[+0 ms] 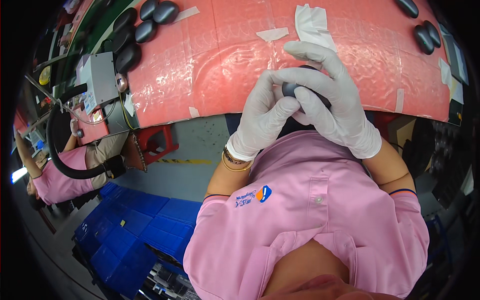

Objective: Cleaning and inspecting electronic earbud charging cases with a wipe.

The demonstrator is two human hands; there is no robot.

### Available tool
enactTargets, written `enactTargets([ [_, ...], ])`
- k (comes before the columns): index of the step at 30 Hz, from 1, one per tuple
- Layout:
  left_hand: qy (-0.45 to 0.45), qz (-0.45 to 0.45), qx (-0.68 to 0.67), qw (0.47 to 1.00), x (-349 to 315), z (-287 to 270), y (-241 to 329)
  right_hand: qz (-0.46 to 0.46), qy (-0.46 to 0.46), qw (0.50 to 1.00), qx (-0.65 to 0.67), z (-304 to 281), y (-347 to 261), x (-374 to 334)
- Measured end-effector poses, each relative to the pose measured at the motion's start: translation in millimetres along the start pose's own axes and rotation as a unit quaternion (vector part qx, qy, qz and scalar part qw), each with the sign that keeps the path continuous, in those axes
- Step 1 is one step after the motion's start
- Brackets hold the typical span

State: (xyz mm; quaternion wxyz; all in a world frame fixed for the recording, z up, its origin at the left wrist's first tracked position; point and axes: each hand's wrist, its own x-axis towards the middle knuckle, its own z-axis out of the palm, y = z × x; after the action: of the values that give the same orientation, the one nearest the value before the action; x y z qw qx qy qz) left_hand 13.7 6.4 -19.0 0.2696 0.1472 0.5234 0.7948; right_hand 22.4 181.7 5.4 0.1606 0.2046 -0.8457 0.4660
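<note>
Over the near edge of the table, my two white-gloved hands meet around a smooth, dark grey, rounded piece [289,89], which looks like a computer mouse. My left hand [264,111] is closed on its left side, the thumb pointing in toward the piece. Wrapped over it from the right is my right hand [341,102], its thumb against the front and one finger stretched out above. Gloved fingers hide most of the piece. Beyond my hands lies a crumpled white cloth or paper [314,25] on the pink-covered table [225,55].
Several similar dark pieces [145,31] cluster at the far left, and a few more [424,39] lie far right. A grey box [103,75] with a thick black hose [53,145] stands left. Blue crates [125,245] and a red stool [157,140] are below; another person [67,175] works left.
</note>
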Motion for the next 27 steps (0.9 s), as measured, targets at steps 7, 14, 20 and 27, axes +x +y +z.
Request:
enactTargets([
  [7, -0.028, -0.012, -0.056, 0.998, -2.0, 1.2, -4.9, 0.32, 0.045, 0.902, 0.286, -5.2, 9.6, -6.7],
  [14, 0.016, -0.028, -0.105, 0.994, -7.2, 4.2, -10.4, 0.209, -0.012, 0.935, 0.287, -6.3, 16.9, -17.3],
  [20, 0.007, -0.024, -0.079, 0.997, -3.3, 7.9, -12.3, 0.229, -0.021, 0.915, 0.332, -9.2, 21.9, -15.2],
  [27, 0.032, -0.029, -0.091, 0.995, -2.4, 10.9, -4.4, 0.276, -0.007, 0.9, 0.336, -6.7, 13.6, -8.4],
])
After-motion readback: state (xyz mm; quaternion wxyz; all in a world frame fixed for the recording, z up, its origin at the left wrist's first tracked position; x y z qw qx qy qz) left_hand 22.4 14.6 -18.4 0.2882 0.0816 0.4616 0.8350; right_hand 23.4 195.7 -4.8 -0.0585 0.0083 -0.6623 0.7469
